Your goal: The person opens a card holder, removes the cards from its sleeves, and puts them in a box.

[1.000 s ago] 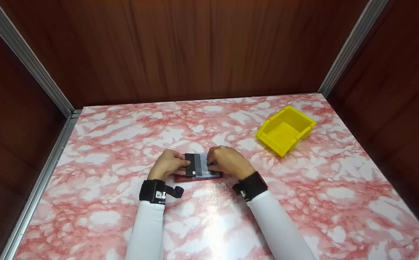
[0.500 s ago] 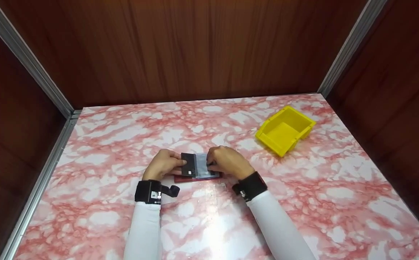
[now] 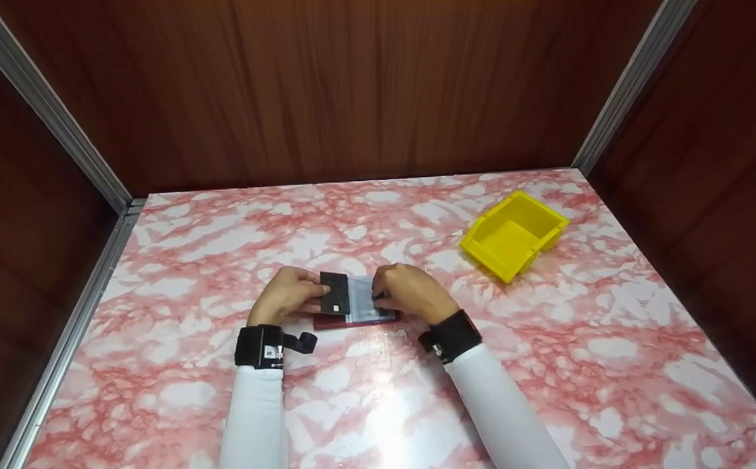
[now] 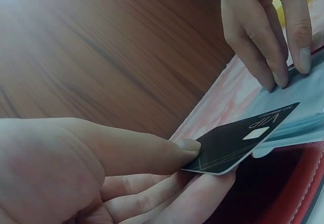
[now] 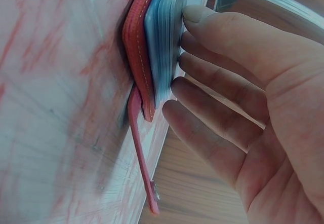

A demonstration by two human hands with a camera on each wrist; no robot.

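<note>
My left hand (image 3: 285,294) pinches a black bank-style card (image 3: 334,296) between thumb and fingers. In the left wrist view, the card (image 4: 223,145) shows "VIP" and a chip. It tilts above the left side of an opened red card holder (image 3: 329,324). Clear plastic sleeves (image 3: 360,299) lie within the holder, to the right of the card. My right hand (image 3: 410,291) rests its fingertips on these sleeves. In the right wrist view, its fingers (image 5: 212,74) extend to the stacked sleeves (image 5: 164,36) above the red cover (image 5: 136,41).
A yellow plastic bin (image 3: 508,244) stands at the back right of the marbled table (image 3: 221,247). Wood-patterned panels (image 3: 352,91) enclose the back and both sides. A red strap (image 5: 139,148) sticks out from the holder.
My left hand has drawn the black card leftward, off the sleeves, uncovering more of them. The right hand has stayed in place.
</note>
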